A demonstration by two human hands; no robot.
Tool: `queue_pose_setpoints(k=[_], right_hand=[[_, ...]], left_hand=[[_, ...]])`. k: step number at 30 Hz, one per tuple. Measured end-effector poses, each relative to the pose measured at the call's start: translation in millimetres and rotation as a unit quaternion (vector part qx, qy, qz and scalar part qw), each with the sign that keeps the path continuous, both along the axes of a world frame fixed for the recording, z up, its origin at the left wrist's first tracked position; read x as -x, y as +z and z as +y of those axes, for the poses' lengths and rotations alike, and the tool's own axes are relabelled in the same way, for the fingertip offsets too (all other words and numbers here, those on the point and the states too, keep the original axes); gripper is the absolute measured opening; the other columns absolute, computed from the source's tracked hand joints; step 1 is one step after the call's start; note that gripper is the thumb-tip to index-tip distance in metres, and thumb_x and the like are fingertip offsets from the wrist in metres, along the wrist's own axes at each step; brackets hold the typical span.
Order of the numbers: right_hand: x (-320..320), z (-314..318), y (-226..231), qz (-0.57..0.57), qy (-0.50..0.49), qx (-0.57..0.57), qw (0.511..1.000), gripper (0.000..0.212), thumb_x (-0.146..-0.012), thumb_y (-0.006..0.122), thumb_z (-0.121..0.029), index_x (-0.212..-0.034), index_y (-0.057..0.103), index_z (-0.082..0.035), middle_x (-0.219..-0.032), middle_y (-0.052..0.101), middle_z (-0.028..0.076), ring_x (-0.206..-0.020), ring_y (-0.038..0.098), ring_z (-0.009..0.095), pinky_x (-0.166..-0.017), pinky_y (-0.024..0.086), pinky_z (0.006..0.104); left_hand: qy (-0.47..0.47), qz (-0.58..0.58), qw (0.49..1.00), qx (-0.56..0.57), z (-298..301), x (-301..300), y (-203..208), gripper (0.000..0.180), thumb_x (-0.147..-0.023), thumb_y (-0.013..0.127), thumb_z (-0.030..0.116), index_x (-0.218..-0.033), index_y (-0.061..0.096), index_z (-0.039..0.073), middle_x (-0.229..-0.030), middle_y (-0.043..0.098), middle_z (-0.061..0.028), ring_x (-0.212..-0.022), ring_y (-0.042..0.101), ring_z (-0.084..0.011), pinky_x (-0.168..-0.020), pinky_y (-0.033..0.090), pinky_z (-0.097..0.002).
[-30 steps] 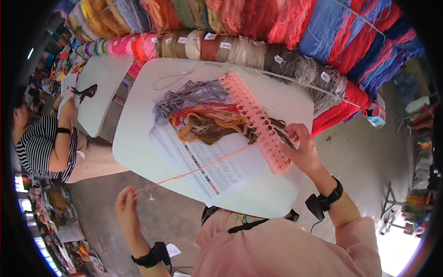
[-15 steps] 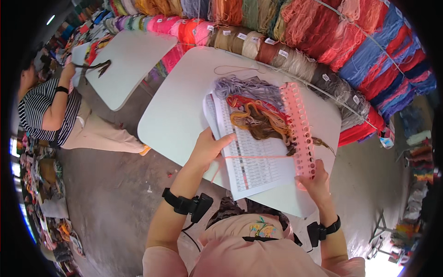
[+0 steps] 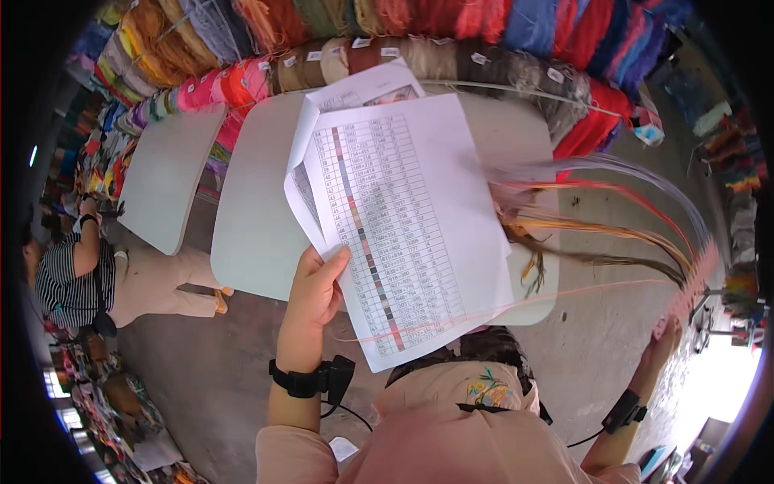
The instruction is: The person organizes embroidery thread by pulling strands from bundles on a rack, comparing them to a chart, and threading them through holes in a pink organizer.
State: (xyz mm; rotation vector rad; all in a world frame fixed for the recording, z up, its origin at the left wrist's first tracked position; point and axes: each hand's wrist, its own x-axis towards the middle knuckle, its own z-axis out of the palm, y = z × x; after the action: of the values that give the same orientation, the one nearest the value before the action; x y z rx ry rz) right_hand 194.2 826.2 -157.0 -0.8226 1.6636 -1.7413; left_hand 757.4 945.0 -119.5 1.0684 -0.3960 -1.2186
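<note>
My left hand (image 3: 318,278) grips a few printed sheets (image 3: 459,242) at their left edge, thumb on top. The upper sheet carries a table with a column of small colour swatches; another sheet behind it has a curled edge. Far to the right, my right hand (image 3: 663,337) is closed on the lower end of a pink strip with holes (image 3: 700,274), blurred by motion. Lavender, red, orange and brown thread bundles (image 3: 621,230) stretch leftward from the strip, their other ends partly behind the sheets. One thin pink thread (image 3: 556,294) runs from the strip across the lower sheet.
Beneath the sheets stands a white table (image 3: 258,202), with a second white table (image 3: 173,177) to its left. Hanks of coloured yarn (image 3: 435,60) line a rail along the back. At the left a person in a striped top (image 3: 68,270) stands by the second table.
My right hand has swung the pink strip far right, off the table, drawing the threads out long. My left hand has lifted the sheets and moved slightly left. The view has shifted.
</note>
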Motion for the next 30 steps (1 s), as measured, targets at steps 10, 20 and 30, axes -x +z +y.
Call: queue_pose_setpoints(k=[10, 20, 30], right_hand=[[67, -2, -16, 0.208, 0.055, 0.022, 0.976, 0.055, -0.082, 0.047, -0.012, -0.128, 0.019, -0.009, -0.082, 0.051, 0.001, -0.065, 0.043, 0.005, -0.056, 0.033, 0.0166], [126, -32, 20, 0.104, 0.289, -0.046, 0.951, 0.026, -0.079, 0.037, 0.003, -0.099, 0.053, 0.007, -0.092, 0.057, 0.009, -0.087, 0.052, 0.014, -0.08, 0.038, 0.0242], [184, -64, 1, -0.209, 0.219, -0.051, 0.952, 0.025, -0.081, 0.045, -0.014, -0.086, 0.054, 0.008, -0.069, 0.056, 0.003, -0.059, 0.047, 0.005, -0.051, 0.037, 0.0188]], left_hand=[[-0.137, -0.066, 0.988, 0.037, -52, 161, 47, 0.029, -0.081, 0.045, 0.008, -0.106, 0.044, -0.007, -0.103, 0.052, -0.0137, -0.09, 0.053, -0.0175, -0.075, 0.044, -0.029], [-0.309, -0.033, 0.95, 0.041, -142, 371, 49, 0.029, -0.081, 0.045, 0.009, -0.107, 0.045, -0.005, -0.104, 0.052, -0.0111, -0.092, 0.051, -0.0165, -0.079, 0.04, -0.0285], [-0.387, -0.042, 0.921, -0.003, -220, 463, 25, 0.027, -0.082, 0.045, 0.009, -0.106, 0.048, -0.004, -0.103, 0.053, -0.0099, -0.092, 0.051, -0.0145, -0.079, 0.039, -0.0272]])
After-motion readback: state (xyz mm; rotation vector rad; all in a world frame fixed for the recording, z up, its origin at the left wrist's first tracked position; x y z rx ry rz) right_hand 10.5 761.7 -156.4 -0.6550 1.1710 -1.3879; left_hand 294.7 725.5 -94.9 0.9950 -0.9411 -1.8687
